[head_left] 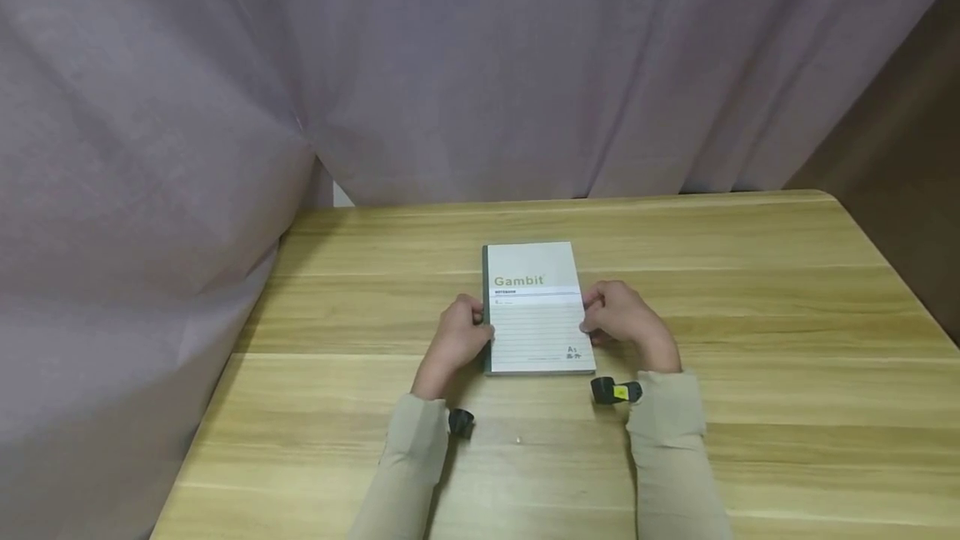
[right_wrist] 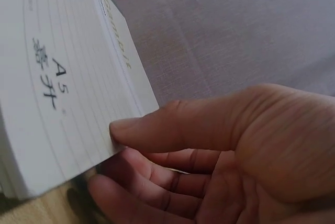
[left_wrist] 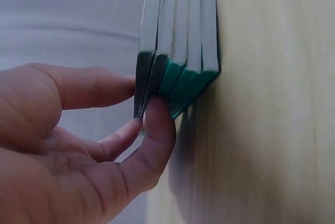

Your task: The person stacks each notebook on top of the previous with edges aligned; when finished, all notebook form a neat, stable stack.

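A stack of several A5 notebooks [left_wrist: 179, 25] lies on the wooden table, with a white, lined "Gambit" notebook [head_left: 534, 327] on top. Dark and green spines [left_wrist: 180, 82] face left. My left hand [head_left: 456, 338] grips the stack's spine side: the thumb is at the top notebook's edge, and curled fingers touch the spines below. On the opposite side, my right hand [head_left: 624, 317] holds the edge, its thumb [right_wrist: 157, 127] on the top cover and its fingers bent beneath and beside it. How far those fingers reach under is hidden.
The wooden table [head_left: 787, 340] extends around the stack to both sides. Behind and to the left hangs a greyish-purple curtain [head_left: 465, 65]. Black wrist cameras [head_left: 602, 391] sit near both beige sleeves [head_left: 667, 427]. A tiny pale speck [head_left: 518, 440] lies in front of the stack.
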Action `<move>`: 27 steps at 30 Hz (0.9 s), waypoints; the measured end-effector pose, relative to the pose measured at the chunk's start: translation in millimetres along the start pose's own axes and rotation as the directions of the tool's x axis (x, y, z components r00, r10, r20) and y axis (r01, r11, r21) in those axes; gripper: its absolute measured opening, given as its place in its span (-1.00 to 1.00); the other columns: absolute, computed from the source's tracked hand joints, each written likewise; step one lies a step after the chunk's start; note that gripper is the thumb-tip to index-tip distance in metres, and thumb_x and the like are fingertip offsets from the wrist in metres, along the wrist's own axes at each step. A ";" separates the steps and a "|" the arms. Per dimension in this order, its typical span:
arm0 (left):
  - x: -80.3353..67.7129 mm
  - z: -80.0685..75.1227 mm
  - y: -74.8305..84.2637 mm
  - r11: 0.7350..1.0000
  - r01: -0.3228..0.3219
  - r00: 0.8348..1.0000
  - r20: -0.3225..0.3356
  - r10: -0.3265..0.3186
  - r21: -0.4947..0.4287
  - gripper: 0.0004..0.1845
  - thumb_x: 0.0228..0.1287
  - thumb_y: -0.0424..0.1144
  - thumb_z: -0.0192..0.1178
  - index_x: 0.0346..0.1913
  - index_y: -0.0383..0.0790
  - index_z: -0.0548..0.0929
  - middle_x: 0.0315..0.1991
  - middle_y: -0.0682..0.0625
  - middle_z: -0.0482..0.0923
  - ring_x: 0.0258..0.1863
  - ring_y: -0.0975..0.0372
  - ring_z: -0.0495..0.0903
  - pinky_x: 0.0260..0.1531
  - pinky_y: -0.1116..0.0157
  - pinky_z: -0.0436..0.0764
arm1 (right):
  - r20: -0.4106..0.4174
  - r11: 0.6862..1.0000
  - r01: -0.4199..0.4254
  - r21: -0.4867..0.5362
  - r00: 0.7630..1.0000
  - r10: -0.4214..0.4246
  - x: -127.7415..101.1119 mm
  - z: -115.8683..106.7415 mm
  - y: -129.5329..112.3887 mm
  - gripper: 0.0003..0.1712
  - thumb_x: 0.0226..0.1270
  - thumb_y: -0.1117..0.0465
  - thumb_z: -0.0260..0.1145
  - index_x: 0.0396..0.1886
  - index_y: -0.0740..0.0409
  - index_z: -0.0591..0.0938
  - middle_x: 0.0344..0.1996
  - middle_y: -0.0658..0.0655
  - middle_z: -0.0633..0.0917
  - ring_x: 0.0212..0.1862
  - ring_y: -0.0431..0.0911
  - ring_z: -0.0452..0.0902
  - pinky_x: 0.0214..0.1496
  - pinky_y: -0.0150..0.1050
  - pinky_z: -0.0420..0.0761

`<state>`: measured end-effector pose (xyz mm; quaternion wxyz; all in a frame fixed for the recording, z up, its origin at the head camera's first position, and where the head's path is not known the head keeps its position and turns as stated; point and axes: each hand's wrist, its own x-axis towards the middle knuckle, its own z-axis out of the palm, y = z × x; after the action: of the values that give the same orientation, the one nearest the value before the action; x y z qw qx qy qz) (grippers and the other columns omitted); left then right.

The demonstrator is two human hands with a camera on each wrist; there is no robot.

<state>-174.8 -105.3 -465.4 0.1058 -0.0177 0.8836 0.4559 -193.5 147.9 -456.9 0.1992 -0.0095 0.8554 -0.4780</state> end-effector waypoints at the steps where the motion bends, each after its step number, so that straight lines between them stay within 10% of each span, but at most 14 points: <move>1: 0.2 0.2 -0.4 1.000 0.002 1.000 0.002 -0.002 0.000 -0.63 0.27 -0.48 0.23 0.12 -0.49 0.47 -0.07 -0.23 0.54 -0.12 0.03 0.55 -0.12 0.14 0.65 | 0.001 1.000 -0.001 0.004 1.000 0.001 0.0 -0.2 0.4 -0.55 0.13 0.51 0.31 0.04 0.56 0.48 -0.34 0.29 0.63 -0.41 -0.01 0.63 -0.29 -0.15 0.72; 16: 7.0 -5.3 -0.1 0.999 -0.047 0.998 0.042 0.046 0.026 -0.69 0.40 -0.34 0.17 0.09 -0.48 0.52 -0.17 -0.18 0.57 -0.25 0.09 0.55 -0.26 0.21 0.61 | -0.082 0.978 0.048 -0.201 0.994 -0.066 -4.3 -0.2 -9.8 -0.68 0.36 0.31 0.28 -0.02 0.49 0.53 -0.38 0.23 0.61 -0.39 0.00 0.56 -0.37 -0.21 0.56; 27: 0.6 -24.3 -20.0 0.992 -0.124 0.992 0.040 0.122 0.035 -0.58 0.50 -0.21 0.09 0.22 -0.47 0.51 0.08 -0.33 0.60 0.09 -0.10 0.59 0.10 -0.01 0.59 | -0.183 0.952 0.110 -0.284 0.969 -0.166 -18.0 11.1 -4.0 -0.47 0.47 0.24 0.20 0.27 0.53 0.40 -0.07 0.42 0.64 -0.14 0.16 0.62 -0.11 0.03 0.65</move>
<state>-177.0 -136.6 -467.9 0.0943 0.0474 0.8892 0.4451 -173.8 140.5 -452.8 0.0728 -0.0475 0.9260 -0.3673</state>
